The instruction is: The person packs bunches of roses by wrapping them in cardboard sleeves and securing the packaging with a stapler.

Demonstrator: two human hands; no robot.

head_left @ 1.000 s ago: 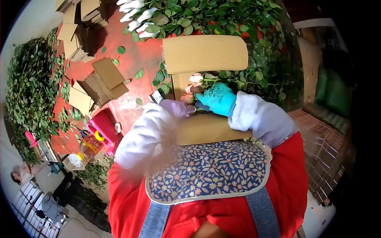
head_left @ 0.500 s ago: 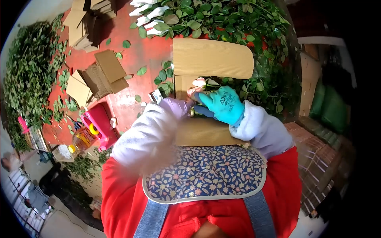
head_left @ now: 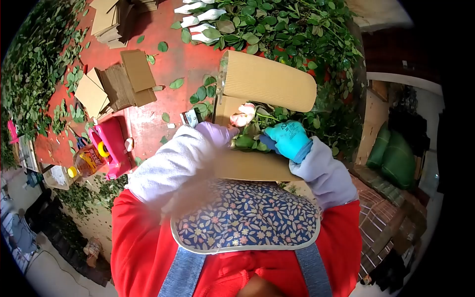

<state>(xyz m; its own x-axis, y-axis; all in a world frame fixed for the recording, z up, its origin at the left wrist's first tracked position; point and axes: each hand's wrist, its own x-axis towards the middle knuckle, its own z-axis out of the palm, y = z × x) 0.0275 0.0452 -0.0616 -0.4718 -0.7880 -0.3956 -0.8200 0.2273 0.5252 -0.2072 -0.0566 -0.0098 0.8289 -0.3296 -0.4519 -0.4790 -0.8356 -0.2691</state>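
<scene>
Pink roses (head_left: 243,115) lie on corrugated cardboard (head_left: 269,81) whose far flap is bent up and whose near flap (head_left: 255,166) rests by the apron. My left hand (head_left: 217,134), in a purple glove, is at the left edge of the cardboard, its fingertips against the rose heads; its fingers are partly hidden. In a turquoise glove, my right hand (head_left: 286,140) is closed at the rose stems and leaves (head_left: 247,142), right of the blooms. What its fingers grip is hidden. A small metal object (head_left: 190,118) stands beside my left hand.
Leafy stems (head_left: 292,29) and white-wrapped bundles (head_left: 200,22) are at the back. Cardboard pieces (head_left: 118,81) lie on the red table (head_left: 170,59) at left. Nearer are a pink holder (head_left: 111,146) and a bottle (head_left: 88,161). Green sacks (head_left: 398,158) stand at right.
My right hand has moved right and nearer my body, away from the blooms, uncovering leaves. The far flap has tilted. The view has shifted, and my left hand stays by the roses.
</scene>
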